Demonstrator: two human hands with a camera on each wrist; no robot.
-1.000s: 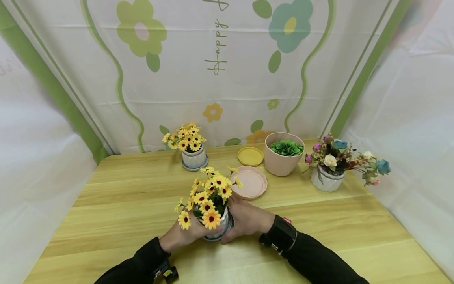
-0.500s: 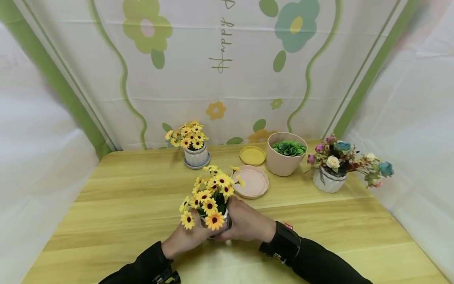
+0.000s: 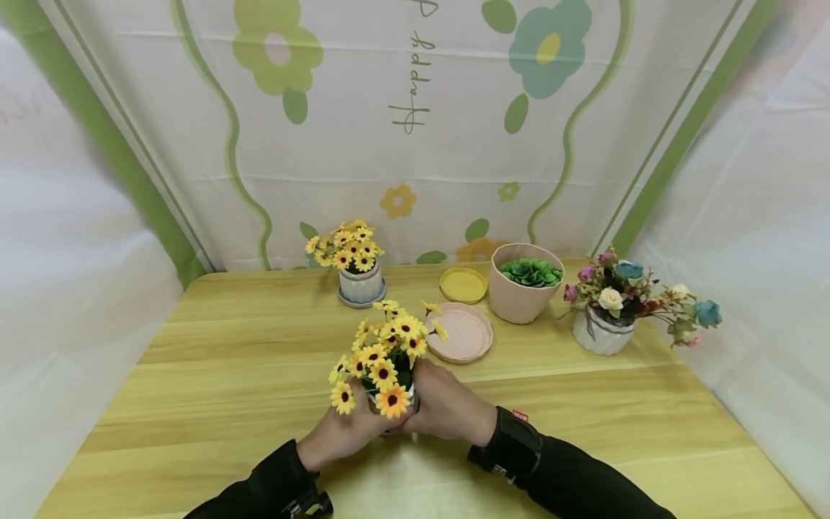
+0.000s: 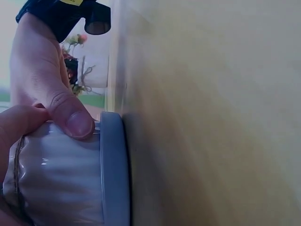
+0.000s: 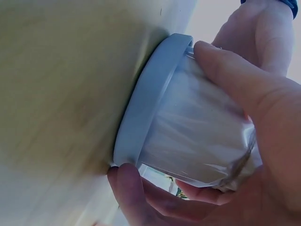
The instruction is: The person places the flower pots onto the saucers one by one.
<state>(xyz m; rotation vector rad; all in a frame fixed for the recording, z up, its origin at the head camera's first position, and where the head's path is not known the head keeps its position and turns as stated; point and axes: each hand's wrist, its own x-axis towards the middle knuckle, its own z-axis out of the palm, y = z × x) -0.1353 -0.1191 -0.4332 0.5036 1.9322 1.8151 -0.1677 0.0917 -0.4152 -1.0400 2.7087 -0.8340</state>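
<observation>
Between both hands, near the front middle of the table, stands a white fluted pot (image 4: 61, 174) of yellow daisy-like flowers (image 3: 384, 364). Under it is a blue-grey saucer (image 5: 150, 99), at or very close to the tabletop. My left hand (image 3: 346, 429) grips the pot's left side near the upper part. From the right, my right hand (image 3: 450, 405) grips the pot; its thumb presses the side low down, just above the saucer. Its fingertips (image 5: 129, 179) touch the saucer's rim on the far side. The hands hide much of the pot in the head view.
Behind lie a pink saucer (image 3: 460, 331) and a yellow saucer (image 3: 463, 285). A pink pot (image 3: 521, 299) with green leaves and a white pot (image 3: 601, 333) of mixed flowers stand right. Another white pot (image 3: 361, 284) of yellow flowers sits on its saucer at the back left.
My right hand has shifted left and closed in around the pot's base, so less of the pot and saucer shows. My left hand still grips the pot. The head view has turned slightly.
</observation>
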